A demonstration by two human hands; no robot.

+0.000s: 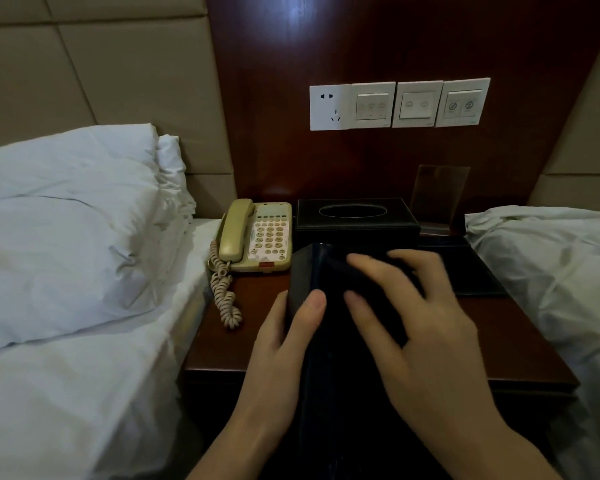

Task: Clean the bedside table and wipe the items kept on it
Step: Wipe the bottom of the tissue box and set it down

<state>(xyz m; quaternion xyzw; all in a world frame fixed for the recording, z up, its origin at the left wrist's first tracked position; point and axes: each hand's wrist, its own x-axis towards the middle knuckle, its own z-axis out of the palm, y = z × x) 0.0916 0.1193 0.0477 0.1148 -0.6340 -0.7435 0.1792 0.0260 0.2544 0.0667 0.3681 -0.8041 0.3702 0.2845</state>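
The dark wooden bedside table [222,348] stands between two beds. Over its front I hold a long black leather-like item [303,268], lifted and tilted toward me. My left hand [284,348] grips its left edge, thumb on top. My right hand [420,323] lies spread on its top face and presses a dark cloth [340,268] against it; the hand is slightly blurred. A beige corded phone [257,237] sits at the back left of the table. Beside it stands a black tissue box [357,216].
A black tray [478,271] lies at the table's right, with a clear acrylic stand [437,195] behind it. White pillows [66,220] and bedding press in from the left, and another white bed [551,271] from the right. Socket and switch plates [395,103] are on the wooden wall panel.
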